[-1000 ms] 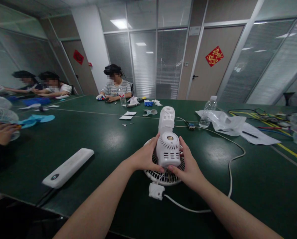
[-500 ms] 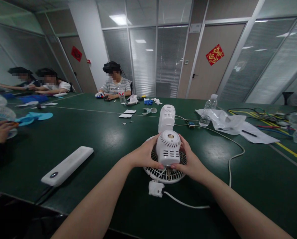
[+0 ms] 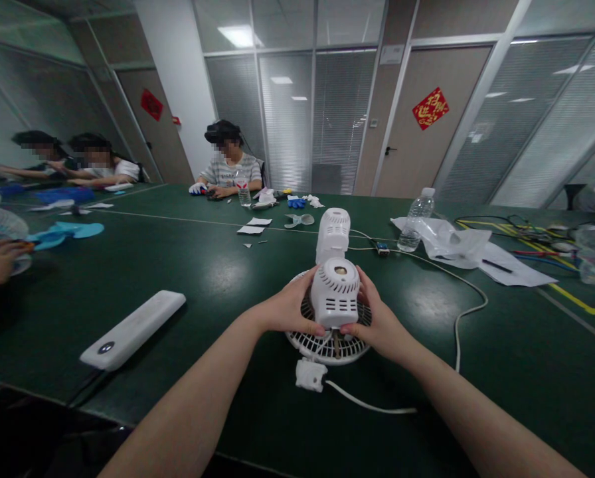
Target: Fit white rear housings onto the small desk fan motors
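"Where's the vented housing [image 3: 334,302] sitting?"

"Over the round grille [image 3: 312,348], on the green tabletop [image 3: 218,318], much closer to the near edge than to the far one. A second white piece [image 3: 333,232] rises just behind it, toward the far edge; I can't tell whether the two are joined."

"And the hands?"

"Left hand [image 3: 297,307] is curled round one side, right hand [image 3: 380,315] round the other, so the housing is clasped between them. Both thumbs lie at its lower rim, on the side facing the near edge. Some of the fingers are hidden behind it."

"How would it handle?"

"Stiff, I'd judge: it looks like hard moulded plastic. Probably a bit weighty too, if there's a motor inside. The smooth, rounded top could be slippery, so the lower sides are the better hold, one hand each, about where they are."

"Anything delicate?"

"The grille's thin ribs, I'd say; they might snap if leaned on. And mind the small white block [image 3: 310,376] with its cord [image 3: 367,403], just beside the grille toward the near edge. The cord looks bendy, but a tug could strain where it meets the block."
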Motion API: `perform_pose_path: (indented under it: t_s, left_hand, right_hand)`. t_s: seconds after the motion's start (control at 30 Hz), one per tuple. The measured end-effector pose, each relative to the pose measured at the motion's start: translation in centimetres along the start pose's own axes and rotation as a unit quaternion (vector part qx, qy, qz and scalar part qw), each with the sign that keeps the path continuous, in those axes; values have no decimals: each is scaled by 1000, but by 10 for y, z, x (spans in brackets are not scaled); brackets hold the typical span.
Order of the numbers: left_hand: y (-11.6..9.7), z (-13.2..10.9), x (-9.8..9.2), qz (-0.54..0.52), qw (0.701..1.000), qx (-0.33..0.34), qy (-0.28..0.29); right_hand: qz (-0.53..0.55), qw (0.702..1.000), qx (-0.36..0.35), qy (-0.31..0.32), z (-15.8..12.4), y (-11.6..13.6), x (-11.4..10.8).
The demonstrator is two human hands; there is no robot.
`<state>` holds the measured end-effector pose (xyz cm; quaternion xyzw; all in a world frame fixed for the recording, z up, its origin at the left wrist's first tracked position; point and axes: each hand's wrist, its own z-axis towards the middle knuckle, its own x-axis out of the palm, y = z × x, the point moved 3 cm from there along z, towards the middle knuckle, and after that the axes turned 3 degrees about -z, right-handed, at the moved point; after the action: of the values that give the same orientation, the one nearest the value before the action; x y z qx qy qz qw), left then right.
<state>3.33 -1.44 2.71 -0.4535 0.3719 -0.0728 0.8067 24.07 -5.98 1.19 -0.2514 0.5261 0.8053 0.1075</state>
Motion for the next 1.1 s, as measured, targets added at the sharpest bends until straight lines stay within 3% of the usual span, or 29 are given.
perform_pose_path:
  t_s: [0.53, 0.87, 1.1]
  left_hand:
    - [3, 0, -1, -5, 999, -25, 23]
    - [7, -1, -1, -12, 999, -32, 9]
    - [10, -1, -1, -3, 998, -50, 36]
  right_hand:
    - [-5, 1000, 14, 1, -1, 5, -3]
    - [-29, 999, 25, -6, -2, 2, 2]
    - [-34, 999, 29, 7, -1, 2, 0]
